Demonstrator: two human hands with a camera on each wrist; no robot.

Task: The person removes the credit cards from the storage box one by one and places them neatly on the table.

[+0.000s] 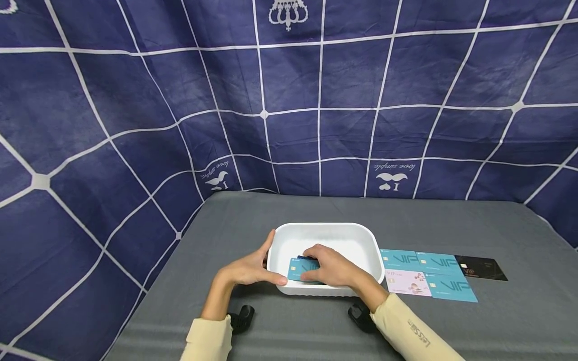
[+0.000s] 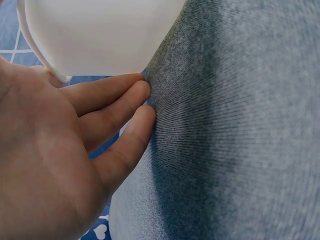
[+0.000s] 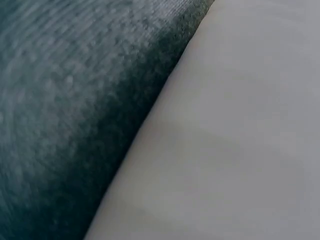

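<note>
A white plastic tray (image 1: pixel 334 233) stands on the grey cloth. My left hand (image 1: pixel 246 268) holds its left side, the thumb at the near rim and the index finger spread up along the left rim. In the left wrist view, the other fingers (image 2: pixel 112 115) lie close to the tray's lower edge. My right hand (image 1: pixel 331 265) reaches inside the tray and grips a teal card (image 1: pixel 295 268) between thumb and fingers. A strip of dark blue shows behind that card, partly hidden by the hand. The right wrist view has only the tray's outer wall (image 3: pixel 225 140) and cloth.
Right of the tray lie three teal cards (image 1: pixel 438 263), a pink floral card (image 1: pixel 408 283) and a black card (image 1: pixel 480 267), edges close together. A grey cloth surface (image 1: pixel 289 331) spreads all around. Behind it hangs a blue curtain (image 1: pixel 343 135) with white lines.
</note>
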